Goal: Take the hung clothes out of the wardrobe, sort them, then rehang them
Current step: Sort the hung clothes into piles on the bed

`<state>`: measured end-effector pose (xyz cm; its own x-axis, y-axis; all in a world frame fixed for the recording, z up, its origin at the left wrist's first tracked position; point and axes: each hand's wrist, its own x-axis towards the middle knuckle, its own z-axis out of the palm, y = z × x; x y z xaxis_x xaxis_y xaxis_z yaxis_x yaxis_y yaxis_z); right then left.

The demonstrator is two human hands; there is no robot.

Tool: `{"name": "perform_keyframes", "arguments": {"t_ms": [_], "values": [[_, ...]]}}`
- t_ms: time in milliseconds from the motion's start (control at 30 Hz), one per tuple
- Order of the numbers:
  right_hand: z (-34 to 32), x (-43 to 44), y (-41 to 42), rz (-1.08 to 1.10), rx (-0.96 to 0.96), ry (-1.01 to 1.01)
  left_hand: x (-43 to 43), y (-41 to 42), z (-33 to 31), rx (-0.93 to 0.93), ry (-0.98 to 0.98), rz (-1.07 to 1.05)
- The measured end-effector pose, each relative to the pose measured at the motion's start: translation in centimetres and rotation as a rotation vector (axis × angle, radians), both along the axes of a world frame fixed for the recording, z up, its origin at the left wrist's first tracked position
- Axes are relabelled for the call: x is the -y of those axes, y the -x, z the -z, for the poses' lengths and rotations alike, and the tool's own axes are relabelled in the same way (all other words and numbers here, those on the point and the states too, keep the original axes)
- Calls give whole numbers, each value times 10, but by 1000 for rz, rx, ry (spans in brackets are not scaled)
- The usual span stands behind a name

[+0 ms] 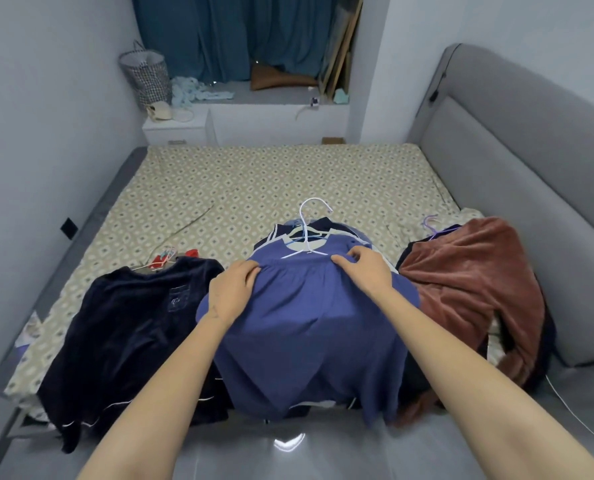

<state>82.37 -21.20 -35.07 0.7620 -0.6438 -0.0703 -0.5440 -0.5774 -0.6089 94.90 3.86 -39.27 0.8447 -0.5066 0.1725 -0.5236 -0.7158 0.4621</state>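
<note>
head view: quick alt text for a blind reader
A left hand and right hand pinch a blue shirt atop the middle pile on a patterned bed. A navy top lies left of it, a rust-brown fleece right.

Level: moderate, even indoor light; cool bluish cast on the walls [46, 98].
Source: out of frame, seen only as a reflection; curtain [219, 36] drawn and dark.
Glare: one bright curved patch on the glossy floor [290, 443], bottom centre.
Shadows: soft, shallow, under the blue dress [306, 341] hem.
Dark detail: navy garment [126, 334] near black, folds barely readable.
Sharpness: soft throughout, slight compression smear.
Distortion: wide-angle; headboard [517, 168] bows towards the right border.
</note>
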Motion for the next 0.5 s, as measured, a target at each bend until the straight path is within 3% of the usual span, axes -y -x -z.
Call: {"name": "perform_keyframes", "arguments": {"t_ms": [233,500], "values": [[5,34,50,12,15,14,38,39,1,23,-33,53],[11,129,125,85,14,0,140,99,9,5,-17,98]]}}
